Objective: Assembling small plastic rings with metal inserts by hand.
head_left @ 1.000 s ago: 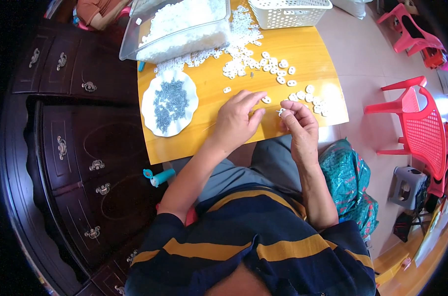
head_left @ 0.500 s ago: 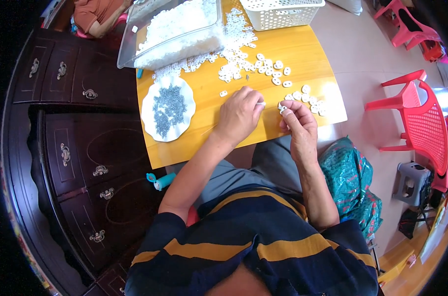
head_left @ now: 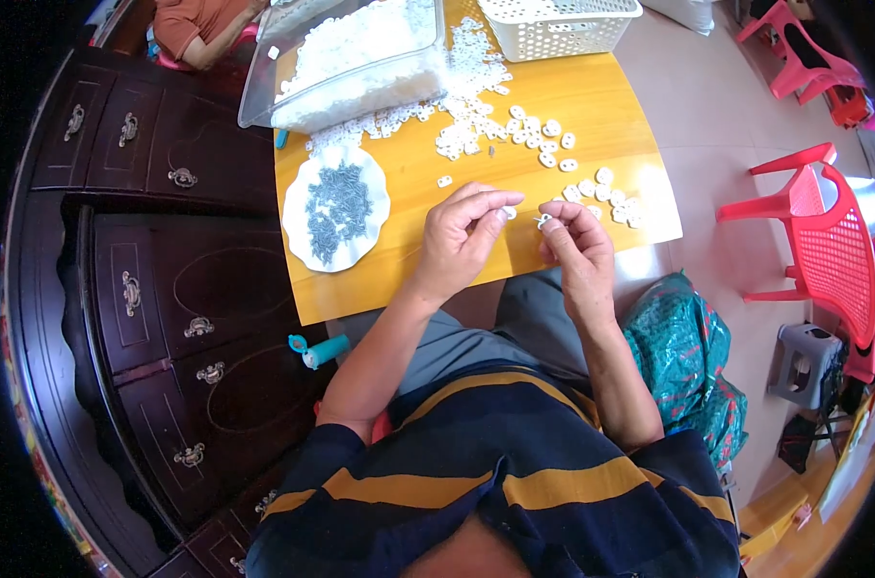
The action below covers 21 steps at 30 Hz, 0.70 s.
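Over the front part of the wooden table (head_left: 409,212), my left hand (head_left: 457,241) pinches a small white plastic piece (head_left: 508,212) between thumb and index finger. Close beside it, my right hand (head_left: 580,252) grips another small white piece (head_left: 543,221) at its fingertips. A narrow gap separates the two pieces. To the left lies a white scalloped plate (head_left: 296,231) holding a heap of small dark screws (head_left: 339,207). Oval white two-holed pieces (head_left: 551,128) lie scattered beyond my right hand, and a single white piece (head_left: 444,181) rests beyond my left.
A clear plastic bin (head_left: 256,108) full of white pieces stands at the far left of the table, with a spilled pile (head_left: 471,96) beside it. Behind is a cream perforated basket (head_left: 572,43). Dark drawers (head_left: 129,289) flank the left; a green bag (head_left: 683,332) and red chair (head_left: 842,246) the right.
My left hand has turned and its fingers have straightened, bringing the white piece into view. My right hand has shifted slightly left. The whole view has moved a little.
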### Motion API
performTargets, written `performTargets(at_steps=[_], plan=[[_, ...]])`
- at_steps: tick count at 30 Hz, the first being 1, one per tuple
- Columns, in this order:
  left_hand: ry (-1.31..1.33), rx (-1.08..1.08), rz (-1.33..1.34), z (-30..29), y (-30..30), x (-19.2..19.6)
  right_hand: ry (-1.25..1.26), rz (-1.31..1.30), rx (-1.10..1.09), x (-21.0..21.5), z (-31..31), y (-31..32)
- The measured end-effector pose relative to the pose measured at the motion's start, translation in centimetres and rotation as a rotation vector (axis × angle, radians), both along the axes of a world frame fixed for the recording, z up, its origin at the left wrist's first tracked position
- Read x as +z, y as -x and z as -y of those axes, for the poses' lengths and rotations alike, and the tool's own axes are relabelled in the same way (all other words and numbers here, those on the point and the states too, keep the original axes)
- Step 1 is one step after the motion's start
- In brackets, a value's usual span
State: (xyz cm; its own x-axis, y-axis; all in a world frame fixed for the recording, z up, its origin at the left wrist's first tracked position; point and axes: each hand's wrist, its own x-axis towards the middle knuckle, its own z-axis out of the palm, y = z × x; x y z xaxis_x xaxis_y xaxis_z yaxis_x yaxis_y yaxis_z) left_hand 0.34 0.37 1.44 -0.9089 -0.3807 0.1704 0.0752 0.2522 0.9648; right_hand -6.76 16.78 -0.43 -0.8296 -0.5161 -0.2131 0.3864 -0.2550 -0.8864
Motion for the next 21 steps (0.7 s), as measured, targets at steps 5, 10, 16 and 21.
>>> performTargets(at_steps=[5,10,16,21], plan=[[-0.217,0.091,0.007,-0.5,-0.2,0.3,-0.014,-0.098,0.012,0.0,0.5,-0.5],[-0.202,0.008,0.079,0.4,-0.9,0.0,-0.014,-0.115,0.035,-0.2,0.6,-0.7],[-0.220,-0.015,0.085,0.4,-1.1,-0.1,-0.038,-0.135,0.045,0.0,0.6,-0.9],[-0.194,-0.013,0.088,0.1,-1.1,-0.3,-0.032,-0.120,0.051,-0.1,0.6,-0.8]])
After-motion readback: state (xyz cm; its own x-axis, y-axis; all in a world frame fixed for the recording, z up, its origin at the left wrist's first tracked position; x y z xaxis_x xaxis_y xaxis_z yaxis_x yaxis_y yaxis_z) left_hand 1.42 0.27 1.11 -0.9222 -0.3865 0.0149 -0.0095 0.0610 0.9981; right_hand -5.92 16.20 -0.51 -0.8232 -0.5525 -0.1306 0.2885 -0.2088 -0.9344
